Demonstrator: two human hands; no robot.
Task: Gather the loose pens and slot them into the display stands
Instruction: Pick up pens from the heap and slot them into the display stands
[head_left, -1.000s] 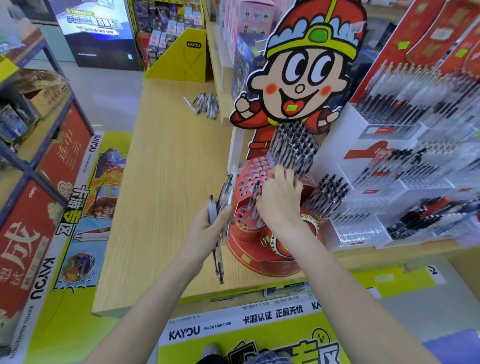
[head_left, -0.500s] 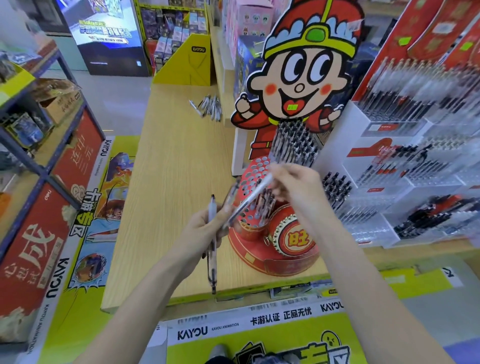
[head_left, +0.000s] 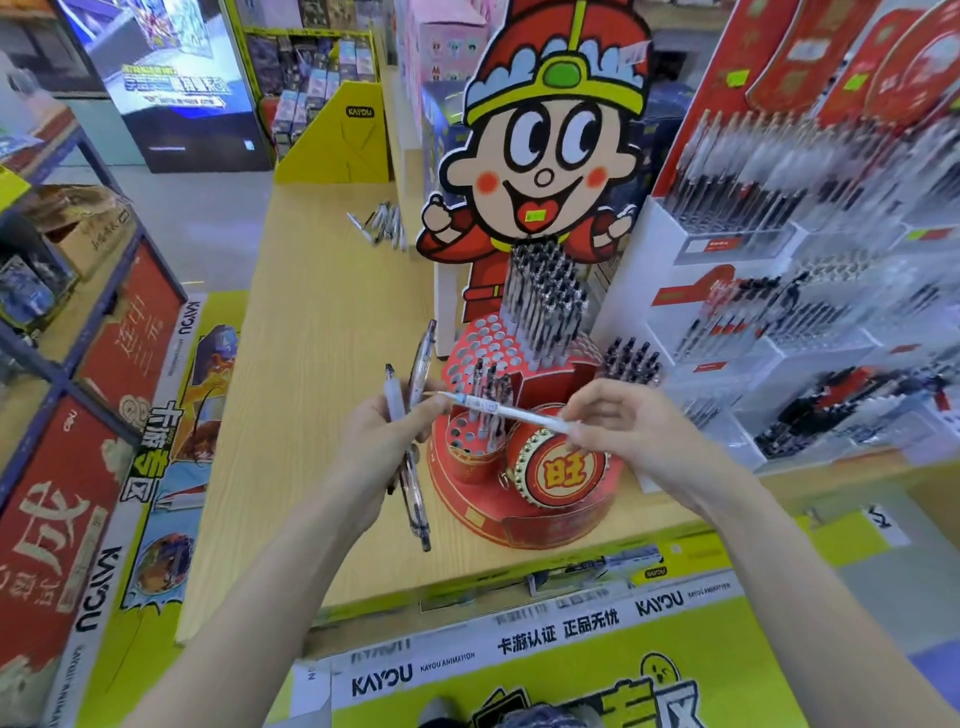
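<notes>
Head view: the right hand (head_left: 631, 431) pinches a slim white plastic pen (head_left: 506, 411) by one end, level above the red round perforated cardboard stand (head_left: 524, 467). The left hand (head_left: 387, 436) grips spare clear-barrelled pens (head_left: 413, 415). Light, stiff and probably slick, so a mid-barrel pinch would steady it.

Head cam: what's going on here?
A person is restocking the red pen stand on a wooden table. The right hand pinches one white pen, held level above the stand; the left hand grips a few more pens. Another loose pile waits farther back.
</notes>
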